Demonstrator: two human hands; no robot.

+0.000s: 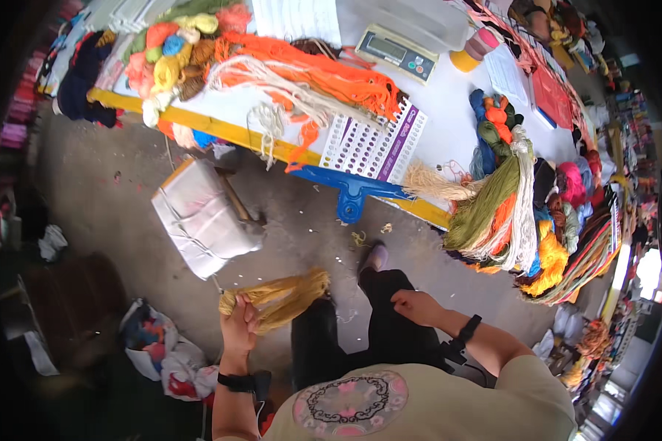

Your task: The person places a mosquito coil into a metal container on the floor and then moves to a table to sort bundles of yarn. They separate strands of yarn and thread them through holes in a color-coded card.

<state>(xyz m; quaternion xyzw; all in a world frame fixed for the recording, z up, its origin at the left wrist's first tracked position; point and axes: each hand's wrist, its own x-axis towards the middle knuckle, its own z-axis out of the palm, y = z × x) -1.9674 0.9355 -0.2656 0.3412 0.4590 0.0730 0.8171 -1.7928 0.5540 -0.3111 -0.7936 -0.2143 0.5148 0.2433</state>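
Note:
A hank of gold yarn (290,298) hangs looped in my left hand (240,323), whose fingers are closed around one end. The hank's other end stretches right, over the floor and beside my dark trouser leg. My right hand (417,307) is above my other thigh, its fingers curled inward; no yarn shows in it. Ahead stands a white table (449,110) with a yellow edge. On it lie orange and white yarn hanks (309,73), a printed card with rows of small holes (375,140) and a grey digital scale (397,53).
A tied white bundle (202,213) rests on the floor left of the table. A blue clamp-like bracket (351,202) juts from the table's front edge. Many-coloured hanks (507,213) drape over the right corner. Bags of scraps (162,345) lie near my left arm.

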